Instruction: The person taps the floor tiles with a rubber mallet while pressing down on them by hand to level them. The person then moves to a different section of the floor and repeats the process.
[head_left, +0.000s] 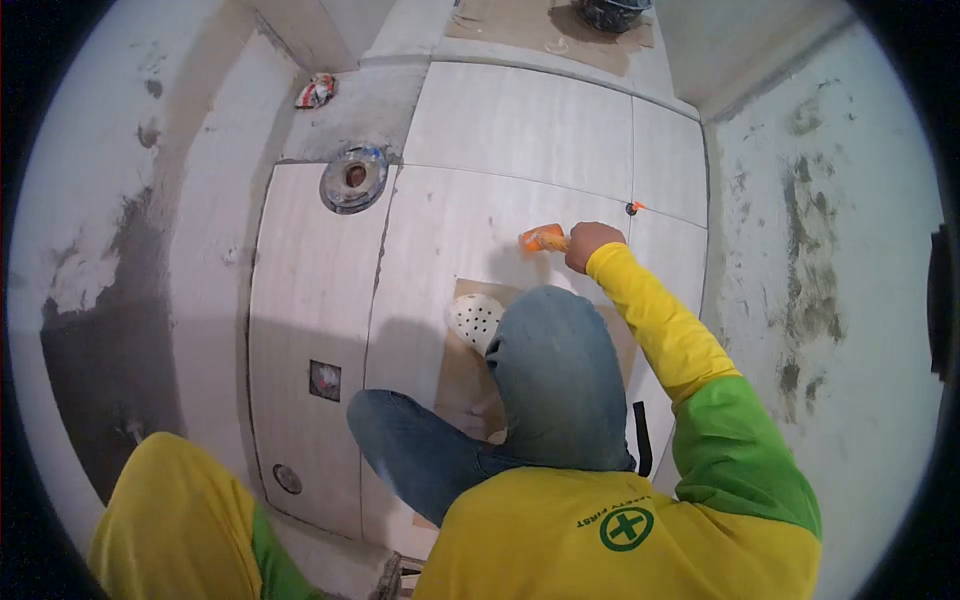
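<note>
My right hand (591, 247) is closed round the handle of an orange mallet (541, 238). The mallet's head points left over a large pale floor tile (450, 215), with a shadow on the tile just below it. To the right of the hand, an orange-topped spacer (633, 208) stands at a corner where tile joints meet. At the lower left only my left sleeve (170, 510) shows, bent near the wall; the left hand is hidden. My knees are bent, and a white perforated shoe (477, 318) rests on brown cardboard (460, 365).
A round collar (355, 178) surrounds a pipe opening at the left. A square cut-out (325, 380) and a round drain (287, 478) interrupt the left tile. A crumpled packet (317, 90) lies on bare cement, and a black bucket (612, 12) stands at the far end. Plastered walls flank the floor.
</note>
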